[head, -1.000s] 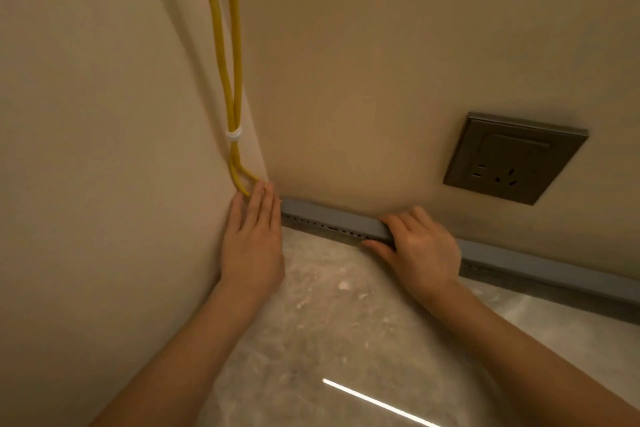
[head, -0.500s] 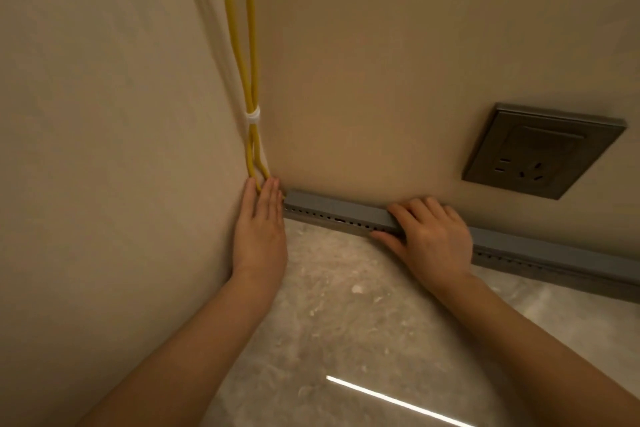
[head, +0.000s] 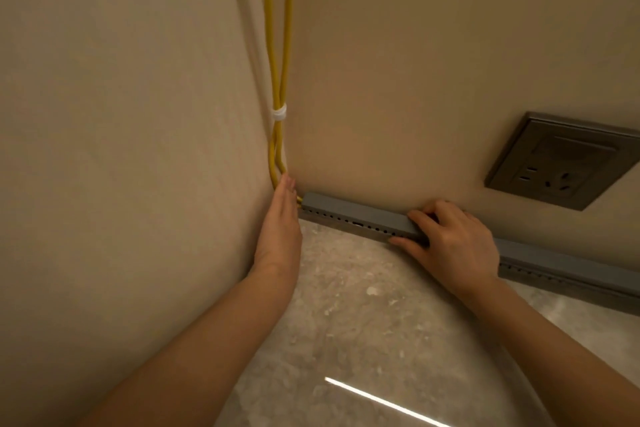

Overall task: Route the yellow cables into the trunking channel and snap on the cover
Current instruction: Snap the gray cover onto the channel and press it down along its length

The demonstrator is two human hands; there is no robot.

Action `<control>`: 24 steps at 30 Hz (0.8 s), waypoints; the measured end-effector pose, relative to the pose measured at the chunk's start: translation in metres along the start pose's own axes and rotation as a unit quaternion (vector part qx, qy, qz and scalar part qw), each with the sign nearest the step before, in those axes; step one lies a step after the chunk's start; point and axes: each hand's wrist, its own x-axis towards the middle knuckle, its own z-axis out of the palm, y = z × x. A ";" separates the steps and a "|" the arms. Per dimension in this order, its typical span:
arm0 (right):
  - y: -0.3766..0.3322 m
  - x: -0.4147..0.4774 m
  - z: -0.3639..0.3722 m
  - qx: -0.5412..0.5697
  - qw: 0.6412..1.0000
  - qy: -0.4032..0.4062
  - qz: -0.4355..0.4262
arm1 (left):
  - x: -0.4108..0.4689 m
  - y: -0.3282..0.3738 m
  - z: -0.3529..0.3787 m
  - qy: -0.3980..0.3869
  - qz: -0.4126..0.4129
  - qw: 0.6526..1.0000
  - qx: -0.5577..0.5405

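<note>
Trunking [head: 353, 214] w/ right hand [head: 450, 246] round it.

Count: two yellow cables [head: 277, 142], one white tie [head: 279, 113], one grey trunking run [head: 356, 215], one wall socket [head: 561, 163], plus my two hands: left hand [head: 278, 232], right hand [head: 450, 243].

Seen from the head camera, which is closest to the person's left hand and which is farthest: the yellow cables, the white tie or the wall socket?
Measured from the left hand:
1. The yellow cables, touched by the fingertips low in the corner.
2. The white tie, higher up around the cables.
3. The wall socket, far off to the right on the back wall.
</note>
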 end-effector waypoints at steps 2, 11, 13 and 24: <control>0.002 0.000 -0.001 -0.006 1.000 -0.006 -0.003 | -0.001 -0.003 -0.003 -0.009 0.003 1.000 -0.012; -0.005 -0.001 0.007 0.002 0.999 0.037 0.001 | 0.005 -0.047 -0.027 -0.041 -0.018 0.909 -0.415; -0.010 0.002 0.014 0.011 0.998 0.059 -0.014 | 0.001 -0.047 -0.034 0.045 -0.052 0.868 -0.492; -0.018 0.016 0.023 0.016 0.995 0.088 -0.048 | -0.012 0.003 -0.015 0.058 -0.056 0.856 -0.510</control>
